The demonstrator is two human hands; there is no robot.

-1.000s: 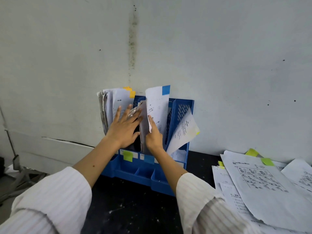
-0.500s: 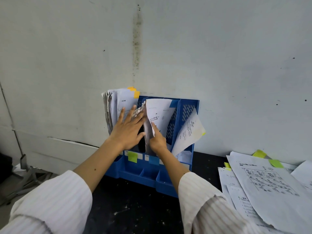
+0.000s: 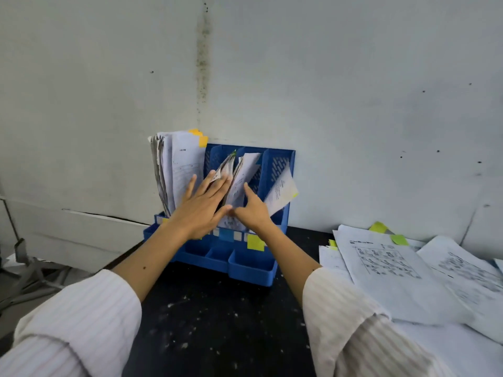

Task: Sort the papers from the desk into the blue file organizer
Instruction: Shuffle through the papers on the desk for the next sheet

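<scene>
- At frame centre we see the blue file organizer point(image 3: 251, 265) standing on the black bench point(image 3: 212, 322) against the wall.
- Our left hand point(image 3: 202, 210) lies flat, fingers straight, pressing the papers point(image 3: 178, 170) in its slots.
- Our right hand point(image 3: 254, 210) touches a middle sheet point(image 3: 243, 175), fingers blurred; we cannot tell its grip.
- Loose papers point(image 3: 386, 273) lie at the right of the frame.
</scene>
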